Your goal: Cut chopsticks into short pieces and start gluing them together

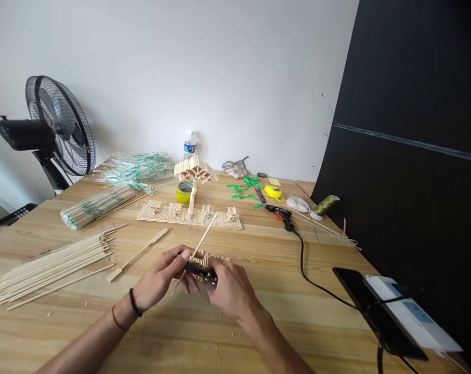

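Between the thumb and fingers of my left hand (167, 272) is a thin wooden stick (205, 235), slanting up to the right. My right hand (232, 292) is closed around a dark pair of pliers (198, 268), whose jaws lie across the stick close to my left fingertips. Exactly how the jaws meet the stick is hidden. Just behind my hands lies a group of short cut sticks (222, 258), partly covered. Farther back stands a stick model (220, 221) with a flat slatted base, a post and a slatted roof (192, 169).
Loose sticks (56, 265) and a bagged bundle (99, 208) lie left, near a joined stick piece (138, 254). A glue gun (282, 215) trails its cable at right, beside a tape measure (273, 192) and thread spool (325, 206). A phone (376, 306) lies front right; a fan (60, 124) stands left.
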Available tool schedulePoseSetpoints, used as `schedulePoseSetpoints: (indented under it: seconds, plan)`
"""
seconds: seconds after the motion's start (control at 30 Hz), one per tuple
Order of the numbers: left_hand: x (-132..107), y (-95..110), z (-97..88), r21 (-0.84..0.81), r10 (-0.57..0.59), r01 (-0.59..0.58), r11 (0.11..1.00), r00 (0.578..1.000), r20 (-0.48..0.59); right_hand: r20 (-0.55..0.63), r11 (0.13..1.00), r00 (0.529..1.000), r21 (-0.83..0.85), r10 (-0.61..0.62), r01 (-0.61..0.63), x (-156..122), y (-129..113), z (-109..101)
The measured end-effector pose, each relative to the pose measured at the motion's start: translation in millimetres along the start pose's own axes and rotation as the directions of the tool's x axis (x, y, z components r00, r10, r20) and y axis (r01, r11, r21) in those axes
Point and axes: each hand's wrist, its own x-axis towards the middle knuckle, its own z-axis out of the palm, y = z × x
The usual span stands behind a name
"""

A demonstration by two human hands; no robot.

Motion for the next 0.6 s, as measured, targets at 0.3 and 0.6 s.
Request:
schedulePoseSetpoints:
  seconds: [0.3,0.6]
  plan:
    - [-2,-2,8.4,-0.252,-0.190,0.178,0.951,0.982,-0.021,0.054,0.999,0.998,-0.016,-0.029,0.030,-3,-7,7]
    - [-8,7,12.0,-0.228,-0.193,0.163,0.960,0.975,-0.113,0.041,0.995,0.997,-0.077,-0.060,0.063,-6,-13,8]
